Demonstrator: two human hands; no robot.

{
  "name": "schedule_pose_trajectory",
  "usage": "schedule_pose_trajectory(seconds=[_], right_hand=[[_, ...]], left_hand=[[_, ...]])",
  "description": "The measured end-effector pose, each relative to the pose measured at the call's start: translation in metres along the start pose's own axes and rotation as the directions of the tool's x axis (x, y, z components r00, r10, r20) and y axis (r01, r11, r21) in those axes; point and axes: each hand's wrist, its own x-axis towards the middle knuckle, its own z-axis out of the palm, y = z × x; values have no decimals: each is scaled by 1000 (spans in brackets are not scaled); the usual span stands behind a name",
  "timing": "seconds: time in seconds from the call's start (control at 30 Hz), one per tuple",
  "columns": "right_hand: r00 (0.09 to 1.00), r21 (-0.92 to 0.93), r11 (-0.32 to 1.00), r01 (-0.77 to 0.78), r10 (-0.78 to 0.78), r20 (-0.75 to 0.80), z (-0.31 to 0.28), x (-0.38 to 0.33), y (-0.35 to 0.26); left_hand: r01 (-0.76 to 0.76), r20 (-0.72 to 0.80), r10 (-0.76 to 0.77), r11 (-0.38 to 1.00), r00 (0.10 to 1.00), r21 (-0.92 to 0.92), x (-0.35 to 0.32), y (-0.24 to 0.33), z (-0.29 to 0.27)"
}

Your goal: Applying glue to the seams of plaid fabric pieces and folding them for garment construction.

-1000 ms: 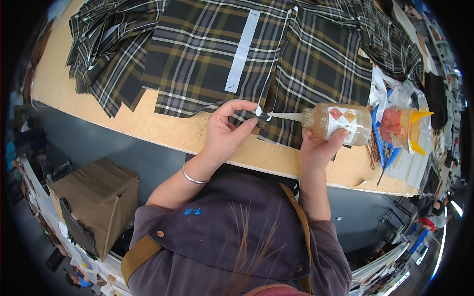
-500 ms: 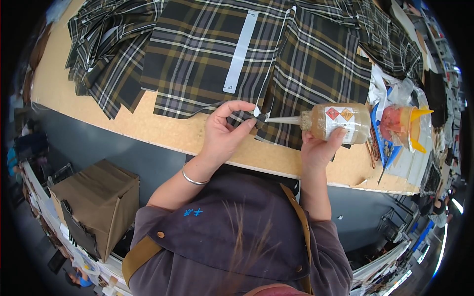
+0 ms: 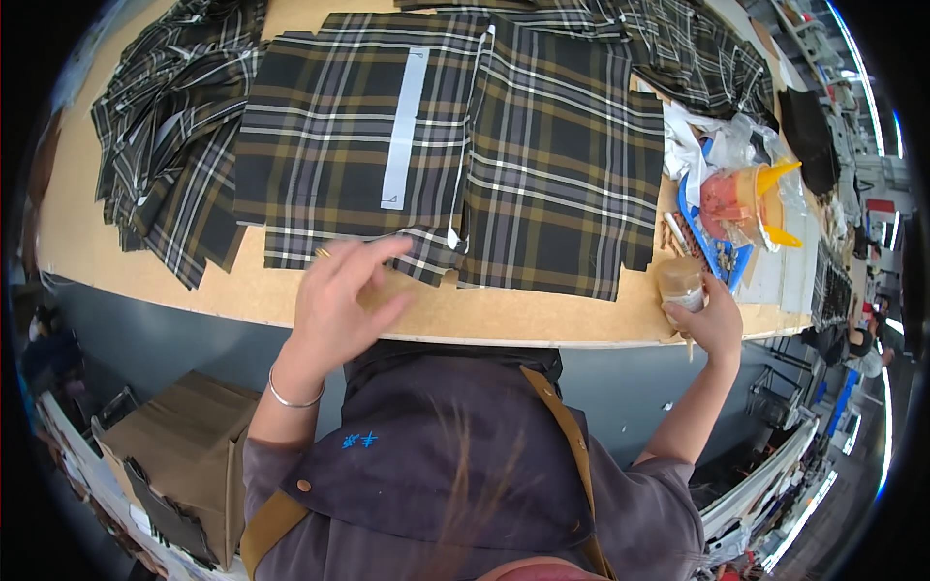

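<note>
My right hand [image 3: 719,315] is closed around a squeeze bottle [image 3: 682,279] of amber liquid, near the table's front edge at the right. Its thin nozzle appears to point down toward me, partly hidden by my fingers. My left hand [image 3: 344,295] hovers over the front edge, fingers apart and slightly blurred, with nothing in it. Just beyond it lies a plaid fabric panel [image 3: 325,145] bearing a long white strip [image 3: 402,136]. A second plaid panel [image 3: 562,174] adjoins it on the right. Between them runs a seam-like line with a small white bit [image 3: 453,237] at its near end.
Crumpled plaid pieces [image 3: 170,145] are heaped at the left, with more plaid cloth [image 3: 688,58] at the back right. A blue tray [image 3: 690,208] stands right of the panels, beside a red-and-orange container with yellow cone tips [image 3: 741,203]. Below the table's left side sits a brown box [image 3: 174,426].
My left hand has let go of the cloth edge and drawn back leftward. The bottle has moved right, away from the fabric, and turned in my right hand. The panels now lie flatter.
</note>
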Motion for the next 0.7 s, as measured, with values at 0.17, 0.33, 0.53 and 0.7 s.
schedule_pose_trajectory(seconds=[0.17,0.33,0.53,0.7], right_hand=[[899,278,910,308,-182,-398,23,-27,-65],[736,436,601,670,-610,-291,72,-39,-173],[753,474,589,655,-566,-337,117,-2,-189],[880,673,-603,-428,-449,158,113,-19,-205]], left_hand=[[-201,-265,366,847,892,491,28,-17,4],[-244,-312,387,879,868,410,38,-28,13],[-149,-337,76,969,938,-197,33,-20,19],[-413,-274,364,898,890,-149,40,6,54]])
